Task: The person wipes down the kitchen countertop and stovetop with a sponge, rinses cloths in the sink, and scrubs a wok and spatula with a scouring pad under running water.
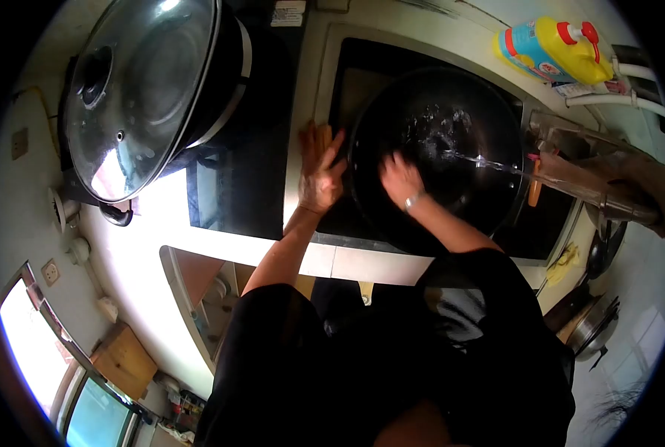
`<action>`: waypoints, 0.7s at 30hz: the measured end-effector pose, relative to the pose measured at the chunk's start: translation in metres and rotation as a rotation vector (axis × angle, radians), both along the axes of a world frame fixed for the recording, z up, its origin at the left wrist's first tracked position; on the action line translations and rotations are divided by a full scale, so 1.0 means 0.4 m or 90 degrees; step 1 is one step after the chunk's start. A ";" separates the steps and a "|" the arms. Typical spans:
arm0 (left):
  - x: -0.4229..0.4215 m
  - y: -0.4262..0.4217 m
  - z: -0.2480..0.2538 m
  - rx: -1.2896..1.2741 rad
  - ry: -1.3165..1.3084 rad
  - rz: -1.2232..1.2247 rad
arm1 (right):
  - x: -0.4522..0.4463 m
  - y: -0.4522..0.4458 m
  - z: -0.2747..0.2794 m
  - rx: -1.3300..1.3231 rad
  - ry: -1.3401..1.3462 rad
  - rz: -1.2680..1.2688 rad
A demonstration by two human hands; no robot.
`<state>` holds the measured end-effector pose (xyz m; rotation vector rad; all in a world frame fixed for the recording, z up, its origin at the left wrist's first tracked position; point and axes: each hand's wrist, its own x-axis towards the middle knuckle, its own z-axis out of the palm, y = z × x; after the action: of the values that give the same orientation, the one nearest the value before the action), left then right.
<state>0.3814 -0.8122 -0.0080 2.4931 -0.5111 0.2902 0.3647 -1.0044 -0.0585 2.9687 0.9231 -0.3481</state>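
A large black wok (466,89) sits in the sink (337,56), with a thin stream of water running into it from the right and splashing in its middle. My right hand (401,181), with a band on the wrist, reaches inside the wok. Its fingers are stretched toward the inner wall, and I see nothing held in them. On the left, my left hand (321,179) is beside the wok's rim at the sink's edge. Its fingers are spread apart, pointing away from me. Whether its thumb touches the wok I cannot make out.
A big pot with a glass lid (142,97) stands on the black stove (235,194) to the left. A yellow pump bottle (552,51) stands at the back right. Pans (597,324) and a yellow cloth (563,264) are on the right. A cabinet door (187,290) below stands ajar.
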 end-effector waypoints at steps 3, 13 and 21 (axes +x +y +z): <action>-0.004 0.003 -0.005 0.015 0.027 -0.001 | -0.062 -0.063 0.032 0.016 0.130 0.085; 0.007 0.003 0.003 -0.025 0.028 -0.023 | 0.039 0.021 -0.031 0.062 -0.093 -0.071; 0.002 0.003 0.010 0.015 0.045 -0.021 | 0.115 0.011 -0.004 -0.023 -0.083 -0.098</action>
<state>0.3821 -0.8109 -0.0041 2.5055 -0.5295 0.1831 0.4105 -1.0001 -0.0603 2.9938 0.6711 -0.1686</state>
